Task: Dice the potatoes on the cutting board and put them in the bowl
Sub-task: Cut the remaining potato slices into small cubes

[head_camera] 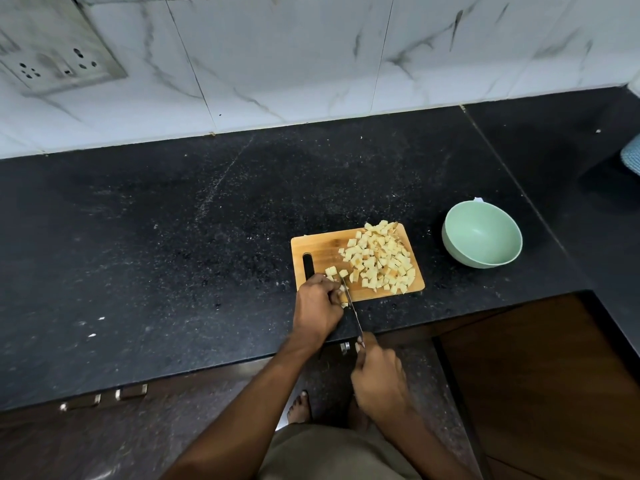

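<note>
A small wooden cutting board [322, 249] lies on the black counter, its right half covered by a heap of diced potato [379, 259]. At the board's near left corner my left hand [317, 308] curls over a last bit of potato [343, 295], mostly hidden under the fingers. My right hand [379, 375] grips the handle of a knife [352, 306], whose blade runs up onto the board right beside the left fingers. An empty pale green bowl [482, 237] stands on the counter to the right of the board.
The black stone counter [173, 237] stretches wide to the left and behind the board, with a white marble-tiled wall [311, 57] at the back. A blue-white object [632, 159] shows at the far right edge. Drawer handles [104, 398] sit below the counter's front edge.
</note>
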